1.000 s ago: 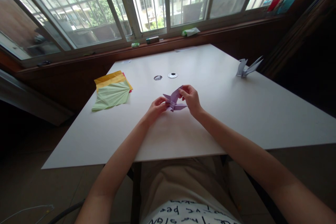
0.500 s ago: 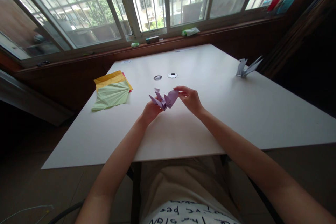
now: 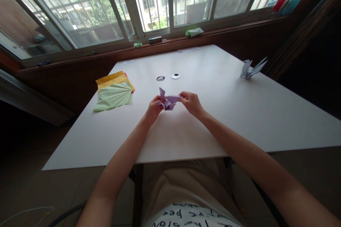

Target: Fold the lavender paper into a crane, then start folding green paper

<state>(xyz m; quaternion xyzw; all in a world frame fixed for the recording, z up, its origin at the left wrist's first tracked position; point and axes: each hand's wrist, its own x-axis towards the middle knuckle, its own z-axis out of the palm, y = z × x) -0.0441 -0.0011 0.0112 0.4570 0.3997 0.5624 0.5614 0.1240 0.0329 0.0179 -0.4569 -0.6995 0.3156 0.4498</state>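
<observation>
1. On the white table (image 3: 239,120): work sits over the central part, well in from the near edge. Good spot, room for both arms.
2. Right arm (image 3: 239,143) comes in over the table's near edge, slanted toward the middle; left arm (image 3: 117,166) slants in likewise. Balanced pose, should help even control.
3. Green sheet (image 3: 114,97): table's left side, not touched. Leave alone.
4. Right hand (image 3: 191,103): over the table's middle, pinching the outer end of a flap (image 3: 173,98) of the purple folded paper (image 3: 168,105). Ease it lightly, no yanking; thin paper could tear, I'd judge.
5. Left hand (image 3: 153,109): over the table's middle, nearer its left side, pinching the paper's opposite side. Best used as steady anchor; too firm likely crushes folds.
6. Purple folded paper: over the table's middle, gripped from both sides. Contact with tabletop: can't tell.
7. Flap: points toward the table's right side. Work along the folds, avoid adding new ones.
</observation>
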